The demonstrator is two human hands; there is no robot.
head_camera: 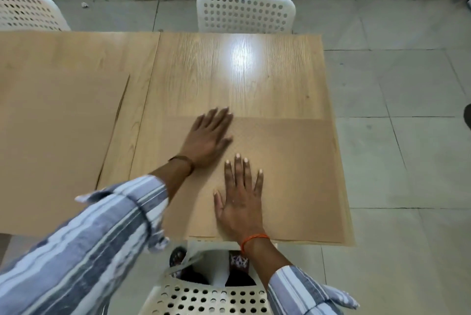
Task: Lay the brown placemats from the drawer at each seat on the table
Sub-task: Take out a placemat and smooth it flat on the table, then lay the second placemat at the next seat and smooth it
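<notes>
A brown placemat (288,177) lies flat on the near right part of the wooden table (229,72), with its near edge right along the table's near edge. The left hand (207,137) is flat on the far left part of this placemat, palm down, fingers spread out and not holding anything. The fingertips reach to about the mat's far edge. The right hand (239,202) is also flat and open, palm down, on the near part of the same placemat, close to the table's edge. The two hands are near each other but do not touch. Another brown placemat (56,141) lies on the left side of the table, well apart from the first one. A white chair with holes (244,11) stands at the far side of the table, and another chair (28,11) stands further left. One more chair back (211,299) is right below the person.
</notes>
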